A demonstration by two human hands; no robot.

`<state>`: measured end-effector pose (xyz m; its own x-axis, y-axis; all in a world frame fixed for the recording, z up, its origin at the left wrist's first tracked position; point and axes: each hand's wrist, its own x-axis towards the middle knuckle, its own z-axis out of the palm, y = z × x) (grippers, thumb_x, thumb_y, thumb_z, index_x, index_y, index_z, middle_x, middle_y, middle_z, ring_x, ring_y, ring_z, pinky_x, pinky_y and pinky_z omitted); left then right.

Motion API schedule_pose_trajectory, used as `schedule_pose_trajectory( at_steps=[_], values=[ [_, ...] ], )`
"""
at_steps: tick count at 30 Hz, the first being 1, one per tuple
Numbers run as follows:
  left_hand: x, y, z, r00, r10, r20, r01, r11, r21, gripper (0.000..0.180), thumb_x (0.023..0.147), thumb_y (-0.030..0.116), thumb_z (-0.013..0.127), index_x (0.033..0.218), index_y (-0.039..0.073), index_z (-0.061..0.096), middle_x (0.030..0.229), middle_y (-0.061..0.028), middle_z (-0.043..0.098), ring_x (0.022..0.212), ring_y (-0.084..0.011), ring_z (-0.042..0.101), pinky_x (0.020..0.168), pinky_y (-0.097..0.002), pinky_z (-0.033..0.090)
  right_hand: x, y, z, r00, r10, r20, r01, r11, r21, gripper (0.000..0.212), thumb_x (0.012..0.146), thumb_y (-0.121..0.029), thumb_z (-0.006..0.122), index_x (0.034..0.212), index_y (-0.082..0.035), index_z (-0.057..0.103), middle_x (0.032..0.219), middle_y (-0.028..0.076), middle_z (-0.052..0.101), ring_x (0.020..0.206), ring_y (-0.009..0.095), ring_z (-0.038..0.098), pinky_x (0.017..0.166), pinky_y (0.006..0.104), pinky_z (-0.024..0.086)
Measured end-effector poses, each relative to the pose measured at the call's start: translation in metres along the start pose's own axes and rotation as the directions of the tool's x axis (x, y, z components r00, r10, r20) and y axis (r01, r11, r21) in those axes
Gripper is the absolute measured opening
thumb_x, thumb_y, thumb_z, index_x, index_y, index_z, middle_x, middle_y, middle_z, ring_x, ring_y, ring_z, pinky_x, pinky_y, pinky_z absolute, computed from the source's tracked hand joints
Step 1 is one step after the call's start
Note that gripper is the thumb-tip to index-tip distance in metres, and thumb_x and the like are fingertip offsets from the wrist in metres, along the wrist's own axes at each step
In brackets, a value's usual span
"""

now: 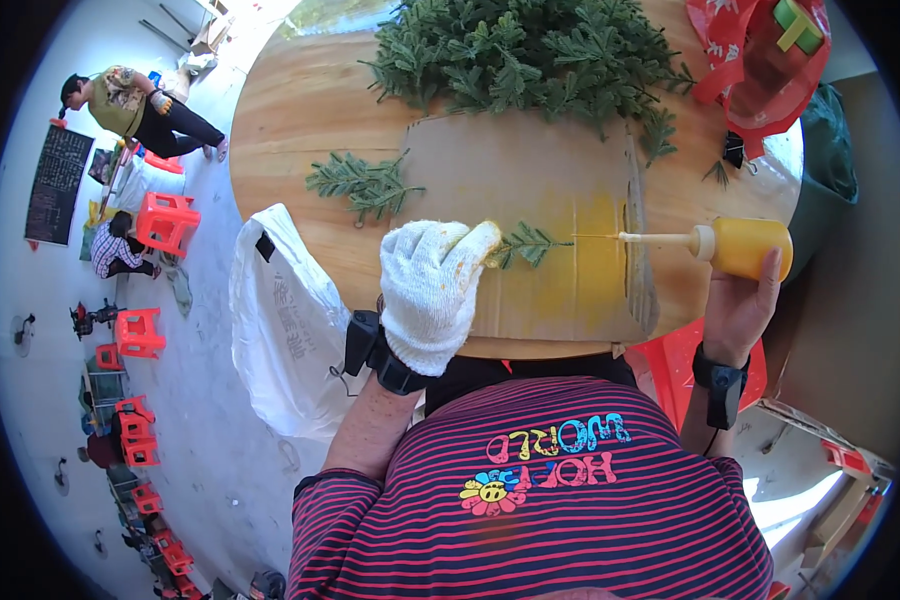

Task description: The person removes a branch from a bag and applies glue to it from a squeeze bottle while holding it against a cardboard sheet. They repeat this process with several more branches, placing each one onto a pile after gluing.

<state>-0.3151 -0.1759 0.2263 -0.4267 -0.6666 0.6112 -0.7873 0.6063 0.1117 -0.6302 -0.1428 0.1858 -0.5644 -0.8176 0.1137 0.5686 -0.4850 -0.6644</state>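
My left hand (425, 295), in a white knitted glove with yellowed fingertips, pinches a small green artificial pine sprig (526, 246) by its leafy end. The sprig's bare stem points right. In my bare right hand (735, 320) lies a yellow squeeze bottle (755, 248), held sideways with its long pale nozzle (660, 238) facing the stem. A thin tip reaches from the nozzle close to the stem; whether they touch I cannot tell. Under both is a flat cardboard sheet (520, 165) with yellow stains. Loose sprigs (362, 185) rest left of the cardboard.
A big heap of green sprigs (530, 50) covers the far side of the round wooden table (290, 120). Beyond the right corner are a black binder clip (734, 149) and a red plastic bag (765, 75). A white bag (290, 320) hangs at the left edge. Red stools (168, 222) and people stand farther left.
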Motion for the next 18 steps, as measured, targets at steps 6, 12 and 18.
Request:
schedule_pose_trajectory(
  at_steps=[6, 12, 18],
  values=[
    [0.004, -0.008, -0.006, 0.998, -0.053, -0.035, 0.053, 0.999, -0.009, 0.042, 0.058, 0.005, 0.069, 0.099, 0.014, 0.064, 0.090, -0.0032, 0.058, 0.086, -0.0243, 0.054, 0.080, -0.0387, 0.040, 0.002, 0.006, -0.003, 0.998, 0.052, -0.037, -0.049, 0.996, 0.068, 0.036, 0.091, -0.027, 0.054, 0.117, -0.002, 0.050, 0.114, 0.012, 0.057, 0.108, 0.027, 0.054, 0.096, 0.0395, 0.042],
    [0.006, -0.055, -0.024, 0.985, -0.154, -0.072, 0.165, 0.972, 0.168, 0.038, 0.064, 0.010, 0.070, 0.101, 0.015, 0.064, 0.092, -0.0024, 0.059, 0.087, -0.0231, 0.055, 0.079, -0.0393, 0.041, 0.004, 0.011, -0.007, 0.994, 0.095, -0.055, -0.087, 0.988, 0.128, 0.037, 0.091, -0.027, 0.054, 0.118, -0.002, 0.049, 0.115, 0.012, 0.056, 0.109, 0.027, 0.054, 0.097, 0.0398, 0.041],
    [0.005, -0.117, -0.039, 0.888, -0.450, 0.092, 0.344, 0.785, 0.515, 0.028, 0.073, 0.020, 0.067, 0.100, 0.016, 0.063, 0.095, -0.0056, 0.060, 0.088, -0.0256, 0.056, 0.081, -0.0418, 0.041, 0.005, 0.017, -0.007, 0.994, 0.104, -0.041, -0.098, 0.986, 0.136, 0.036, 0.092, -0.026, 0.053, 0.118, -0.002, 0.049, 0.115, 0.012, 0.056, 0.108, 0.026, 0.054, 0.098, 0.0397, 0.041]
  ],
)
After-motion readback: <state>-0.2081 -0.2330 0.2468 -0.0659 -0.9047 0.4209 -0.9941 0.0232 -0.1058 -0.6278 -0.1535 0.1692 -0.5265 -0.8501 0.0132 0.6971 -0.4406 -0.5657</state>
